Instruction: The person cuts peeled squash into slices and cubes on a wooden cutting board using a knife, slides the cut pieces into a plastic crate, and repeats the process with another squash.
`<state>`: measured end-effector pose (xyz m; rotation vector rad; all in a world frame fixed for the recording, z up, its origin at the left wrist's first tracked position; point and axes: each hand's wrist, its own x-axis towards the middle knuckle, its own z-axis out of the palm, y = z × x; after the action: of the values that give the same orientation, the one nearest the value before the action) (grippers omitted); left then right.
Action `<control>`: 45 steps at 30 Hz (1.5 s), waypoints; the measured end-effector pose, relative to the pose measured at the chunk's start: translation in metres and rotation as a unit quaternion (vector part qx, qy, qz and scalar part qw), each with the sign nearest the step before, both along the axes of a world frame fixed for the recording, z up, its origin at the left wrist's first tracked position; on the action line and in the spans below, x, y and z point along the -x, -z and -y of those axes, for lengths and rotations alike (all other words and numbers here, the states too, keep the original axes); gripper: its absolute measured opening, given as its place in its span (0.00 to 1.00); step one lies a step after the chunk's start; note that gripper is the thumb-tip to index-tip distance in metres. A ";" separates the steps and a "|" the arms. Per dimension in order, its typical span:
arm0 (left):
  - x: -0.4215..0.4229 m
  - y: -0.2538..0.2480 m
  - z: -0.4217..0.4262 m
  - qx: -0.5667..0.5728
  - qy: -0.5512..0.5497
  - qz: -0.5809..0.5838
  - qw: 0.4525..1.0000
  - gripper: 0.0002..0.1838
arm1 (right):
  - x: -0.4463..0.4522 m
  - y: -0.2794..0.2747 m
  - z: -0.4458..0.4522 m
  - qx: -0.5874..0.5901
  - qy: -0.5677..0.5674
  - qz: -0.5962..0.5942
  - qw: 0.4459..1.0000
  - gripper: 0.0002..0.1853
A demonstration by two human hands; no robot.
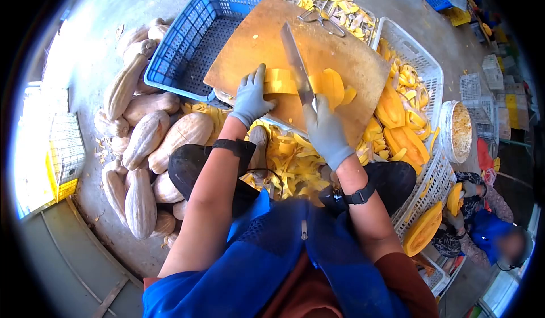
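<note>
My right hand (328,129), in a grey glove, is closed around the handle of a broad kitchen knife (296,60). Its blade points away from me over a wooden cutting board (250,40). Left of the blade lies an orange pumpkin piece (280,82). My gloved left hand (251,98) steadies its left end, with the fingers behind and the thumb in front. To the right of the blade, cut pumpkin slices (328,86) lean over one another on the board. Scissors (322,22) rest at the board's far edge.
Whole pumpkins (149,139) are heaped on the floor at left. A blue crate (170,48) stands behind them. Peels (289,162) lie beneath the board. A white crate (423,51) holds pumpkin pieces, near a white bucket (447,128). Another person (491,236) works at right.
</note>
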<state>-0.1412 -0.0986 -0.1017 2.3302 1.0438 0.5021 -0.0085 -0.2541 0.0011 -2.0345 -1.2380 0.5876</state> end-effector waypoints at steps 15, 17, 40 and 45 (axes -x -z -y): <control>0.008 0.018 0.016 -0.004 -0.045 0.062 0.997 0.44 | 0.014 0.004 -0.003 0.048 -0.014 0.002 0.999 0.14; 0.008 0.017 0.011 0.016 -0.049 0.082 0.995 0.41 | 0.018 -0.003 -0.012 0.095 -0.030 0.009 0.995 0.14; -0.042 0.000 0.039 -0.196 0.172 -0.105 0.960 0.31 | -0.026 -0.021 0.011 -0.102 0.115 -0.263 0.952 0.09; -0.029 0.010 -0.055 -0.255 -0.003 -0.159 0.954 0.30 | -0.042 -0.019 0.024 -0.107 0.116 -0.305 0.939 0.07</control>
<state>-0.1123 -0.0439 -0.1117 2.9409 1.1720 0.4462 0.0339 -0.2780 0.0197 -1.6045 -0.6497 0.8440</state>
